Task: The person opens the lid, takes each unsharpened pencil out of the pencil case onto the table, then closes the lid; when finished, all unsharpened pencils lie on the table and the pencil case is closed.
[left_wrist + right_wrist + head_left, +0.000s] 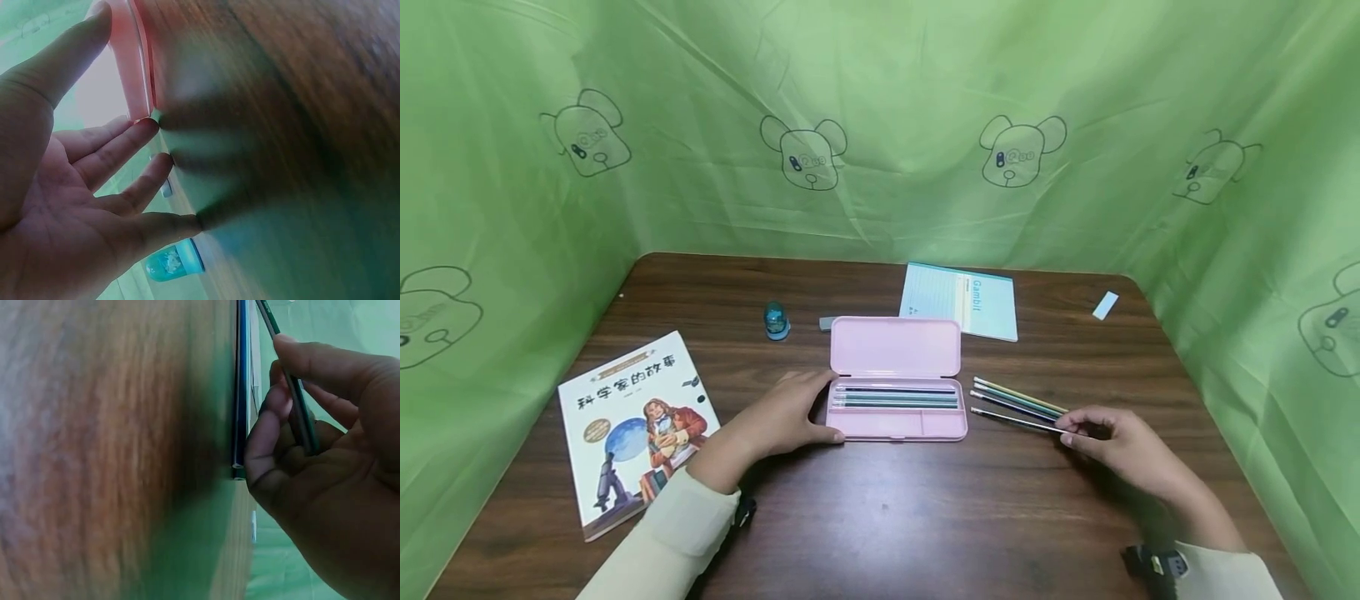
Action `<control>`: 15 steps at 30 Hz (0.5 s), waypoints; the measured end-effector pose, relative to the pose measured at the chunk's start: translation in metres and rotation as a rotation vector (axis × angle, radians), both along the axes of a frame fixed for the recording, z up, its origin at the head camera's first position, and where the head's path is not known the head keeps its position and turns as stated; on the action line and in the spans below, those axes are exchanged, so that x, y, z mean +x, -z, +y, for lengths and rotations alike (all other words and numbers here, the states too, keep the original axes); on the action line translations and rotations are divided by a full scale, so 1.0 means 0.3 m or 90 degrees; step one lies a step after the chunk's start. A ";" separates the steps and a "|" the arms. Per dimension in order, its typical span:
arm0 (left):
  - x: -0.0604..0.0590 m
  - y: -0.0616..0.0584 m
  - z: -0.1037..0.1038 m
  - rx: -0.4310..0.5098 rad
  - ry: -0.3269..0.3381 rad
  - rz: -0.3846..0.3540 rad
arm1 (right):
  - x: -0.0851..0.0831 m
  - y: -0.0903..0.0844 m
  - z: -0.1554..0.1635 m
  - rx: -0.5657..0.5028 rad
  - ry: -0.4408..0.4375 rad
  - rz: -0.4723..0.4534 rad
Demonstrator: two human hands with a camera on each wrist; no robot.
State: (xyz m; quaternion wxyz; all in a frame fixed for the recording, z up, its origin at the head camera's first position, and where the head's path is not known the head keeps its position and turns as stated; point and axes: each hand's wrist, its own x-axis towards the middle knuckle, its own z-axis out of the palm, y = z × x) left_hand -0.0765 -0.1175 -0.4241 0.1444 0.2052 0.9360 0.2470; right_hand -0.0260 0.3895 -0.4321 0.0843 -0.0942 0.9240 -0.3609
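Observation:
A pink pencil case (883, 425) lies with its lid raised, several pencils (895, 398) side by side in its long back compartment. My left hand (778, 414) rests against the case's left end, thumb by the front corner and fingers toward the hinge side. In the left wrist view those fingers (119, 150) are spread and nearly straight. To the right of the case, my right hand (1112, 437) pinches one dark pencil (302, 415) between thumb and fingers. Several other pencils (1018, 396) lie on the table just behind it, their near ends close to the fingers.
A picture book (617, 375) lies at the left beside the left forearm. Behind the case are a turquoise domed sharpener (776, 321), a small grey block (826, 323) and a light blue notebook (992, 304). A white strip (1105, 305) lies at the back right.

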 end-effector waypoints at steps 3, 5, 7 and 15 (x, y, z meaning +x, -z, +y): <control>0.001 -0.001 0.002 -0.001 0.000 -0.002 | 0.001 0.008 -0.003 0.015 -0.016 0.024; 0.001 -0.003 0.003 0.001 -0.002 -0.007 | 0.001 0.014 -0.004 0.021 -0.025 0.039; 0.002 -0.006 0.004 0.000 0.000 -0.004 | 0.001 0.018 -0.005 0.027 -0.031 0.048; 0.000 -0.001 0.002 -0.004 -0.002 -0.007 | 0.002 0.022 -0.016 0.060 -0.030 0.069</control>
